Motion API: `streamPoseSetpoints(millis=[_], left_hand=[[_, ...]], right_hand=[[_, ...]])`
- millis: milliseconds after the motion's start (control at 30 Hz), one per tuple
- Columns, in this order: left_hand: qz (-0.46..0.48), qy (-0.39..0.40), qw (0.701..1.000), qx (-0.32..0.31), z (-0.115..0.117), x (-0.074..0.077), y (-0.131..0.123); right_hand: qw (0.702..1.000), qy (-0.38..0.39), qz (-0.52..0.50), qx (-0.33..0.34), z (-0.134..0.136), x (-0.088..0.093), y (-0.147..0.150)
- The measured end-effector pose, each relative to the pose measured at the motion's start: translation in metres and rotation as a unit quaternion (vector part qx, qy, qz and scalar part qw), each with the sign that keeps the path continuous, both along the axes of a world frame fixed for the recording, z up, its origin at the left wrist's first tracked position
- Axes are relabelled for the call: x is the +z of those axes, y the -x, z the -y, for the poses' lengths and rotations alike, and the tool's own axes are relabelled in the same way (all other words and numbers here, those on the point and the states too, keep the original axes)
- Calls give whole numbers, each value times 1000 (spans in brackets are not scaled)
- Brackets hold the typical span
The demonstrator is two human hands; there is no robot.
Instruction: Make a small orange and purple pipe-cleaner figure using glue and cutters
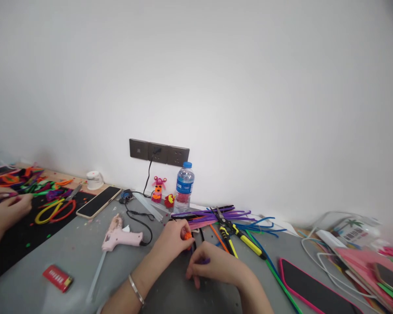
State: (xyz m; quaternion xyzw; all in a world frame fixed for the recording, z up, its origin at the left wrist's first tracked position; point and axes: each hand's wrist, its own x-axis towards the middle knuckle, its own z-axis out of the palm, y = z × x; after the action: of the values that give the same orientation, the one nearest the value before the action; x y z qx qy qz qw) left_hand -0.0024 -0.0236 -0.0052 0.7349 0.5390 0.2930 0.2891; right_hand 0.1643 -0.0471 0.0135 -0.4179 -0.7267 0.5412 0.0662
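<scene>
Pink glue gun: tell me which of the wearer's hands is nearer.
Left. The left hand is to the right of the pink glue gun; the right hand is farther right, beyond the left hand.

A grey table (80, 250) carries a black sheet (11, 257) at left, a red lighter (58, 278) near left, a pink glue gun (124, 238) beyond it, an upright bottle (184, 188) and purple pipe cleaners (231, 214) far middle, and a pink-cased phone (314, 288) near right.
</scene>
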Motion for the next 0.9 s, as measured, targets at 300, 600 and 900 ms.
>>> streamPoseSetpoints(millis=[300,600,900], left_hand=[[-35,-44,998,23,3,12,4],[-93,4,995,-23,4,5,-6],[-82,-11,993,-80,8,7,-6]], right_hand=[[996,-55,-47,-60,3,25,-16],[996,-65,-26,-63,3,25,-18],[987,-95,-80,-102,-2,22,-20]])
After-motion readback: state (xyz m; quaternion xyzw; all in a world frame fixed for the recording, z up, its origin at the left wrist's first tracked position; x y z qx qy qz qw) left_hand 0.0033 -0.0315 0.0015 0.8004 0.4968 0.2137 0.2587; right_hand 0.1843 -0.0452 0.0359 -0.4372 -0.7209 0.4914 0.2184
